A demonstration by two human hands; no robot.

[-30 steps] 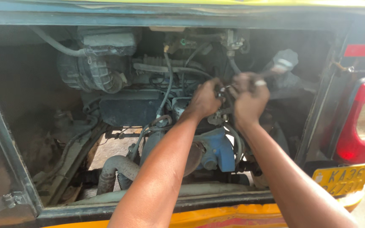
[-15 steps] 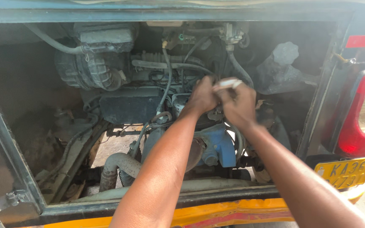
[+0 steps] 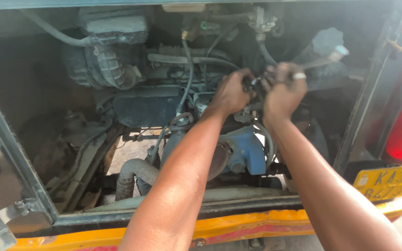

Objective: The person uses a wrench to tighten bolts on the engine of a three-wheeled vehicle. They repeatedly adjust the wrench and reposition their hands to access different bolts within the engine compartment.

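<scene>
Gripping a small dark fitting (image 3: pixel 253 83) deep in the engine bay (image 3: pixel 38 83), the left hand (image 3: pixel 231 93) and right hand (image 3: pixel 282 90) were found raised since a moment earlier, both closed tight, a grey tool (image 3: pixel 322 59) now angled rightward.

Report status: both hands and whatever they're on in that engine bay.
Left hand and right hand closed together on a small dark fitting. Right grip also holds a metal tool. Hoses crowd the spot.
</scene>
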